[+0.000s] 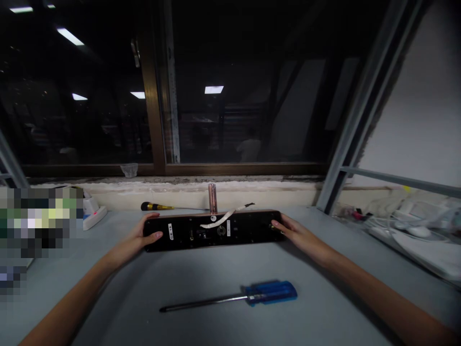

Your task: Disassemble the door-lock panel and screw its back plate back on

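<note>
A long flat black panel (252, 229), with small labels and fittings on its face, is held lengthwise between my two hands. My left hand (146, 232) grips its left end, thumb on the face and fingers behind. At the opposite end my right hand (290, 228) holds it the same way. A white cable (223, 219) lies across the panel's top middle. Just behind the panel stands a copper-coloured cylinder (212, 198); whether they are joined cannot be made out. Nearer to me, a screwdriver with a blue handle (272, 292) lies on the table, its tip pointing left.
A second screwdriver, yellow and black (158, 206), lies behind the panel on the grey table (201, 324). A white power strip (95, 218) sits at the left. White devices and cables (414, 230) crowd the right, beyond a metal frame post (333, 187). A window rises behind.
</note>
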Demonstrator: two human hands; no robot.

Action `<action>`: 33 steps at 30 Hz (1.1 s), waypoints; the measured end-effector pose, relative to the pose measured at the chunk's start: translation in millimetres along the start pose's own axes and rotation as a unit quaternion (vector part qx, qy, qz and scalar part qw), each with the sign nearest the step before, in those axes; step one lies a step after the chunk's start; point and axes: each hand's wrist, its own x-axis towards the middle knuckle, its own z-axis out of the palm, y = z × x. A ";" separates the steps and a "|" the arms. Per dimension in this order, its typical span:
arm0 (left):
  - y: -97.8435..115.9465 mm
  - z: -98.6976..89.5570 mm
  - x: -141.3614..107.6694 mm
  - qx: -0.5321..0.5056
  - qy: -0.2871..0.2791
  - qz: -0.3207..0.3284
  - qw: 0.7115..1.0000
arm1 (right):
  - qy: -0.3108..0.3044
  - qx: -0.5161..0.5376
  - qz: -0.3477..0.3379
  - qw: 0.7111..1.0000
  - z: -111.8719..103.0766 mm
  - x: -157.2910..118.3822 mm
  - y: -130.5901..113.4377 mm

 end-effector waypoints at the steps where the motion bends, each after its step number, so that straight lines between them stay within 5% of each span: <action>1: -0.2 -0.1 0.1 0.005 0.000 0.001 1.000 | -0.001 0.000 0.000 1.000 -0.1 0.1 0.1; 18: -4.2 -0.9 2.1 -0.018 -0.008 0.002 1.000 | 0.007 -0.025 -0.004 1.000 -0.4 1.1 2.7; 33: -13.7 -7.2 7.2 0.080 -0.034 0.026 0.996 | 0.008 -0.060 -0.012 0.998 0.7 0.1 -2.3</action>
